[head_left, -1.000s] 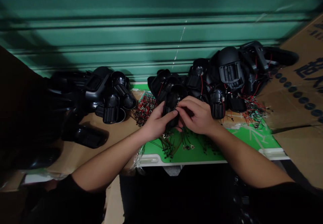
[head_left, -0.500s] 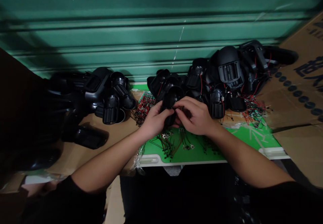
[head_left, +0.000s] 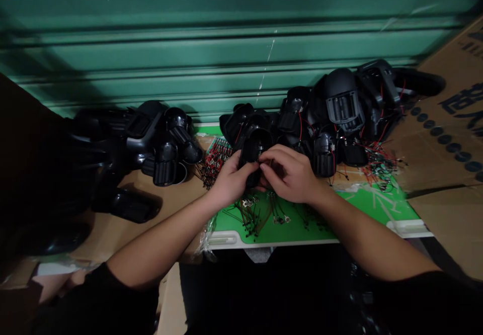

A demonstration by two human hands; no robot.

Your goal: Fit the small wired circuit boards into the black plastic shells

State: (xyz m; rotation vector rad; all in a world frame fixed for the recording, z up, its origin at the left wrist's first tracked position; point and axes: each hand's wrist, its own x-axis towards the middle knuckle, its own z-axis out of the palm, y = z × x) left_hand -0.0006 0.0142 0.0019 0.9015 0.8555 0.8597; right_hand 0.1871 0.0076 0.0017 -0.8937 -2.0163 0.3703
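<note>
Near: loose, thin, dark wire leads with small metal ends [head_left: 279, 220], several, lying on a flat green board [head_left: 372, 215].

Centre: one black, hollow, round-ended plastic housing [head_left: 249, 152], held above the board, cavity facing the person. Left hand [head_left: 231, 179] clamped on its left side, thumb over the near part. Right hand [head_left: 291, 175], thumb and fingertips drawn close together at its right side; whether a small part is pinched there cannot be told.

Beyond left hand: one dense bundle of red-and-black wire leads [head_left: 217, 161]. Right: one tangle of thin red wires [head_left: 380, 166].

Far left: pile of glossy black plastic housings [head_left: 149, 116], no red wire visible. Far right: pile of black plastic housings with red wires [head_left: 343, 83].

Progress, as judged: right pile apparently wired; held piece part-worked; left pile and loose leads remain. Counts uncertain.

Edges: white plastic rim [head_left: 320, 242] near; printed brown cardboard box [head_left: 441, 139] right; ribbed green panel [head_left: 226, 48] far, close behind the piles. Widest room lies above the near board, between the forearms; tight beyond the hands.
</note>
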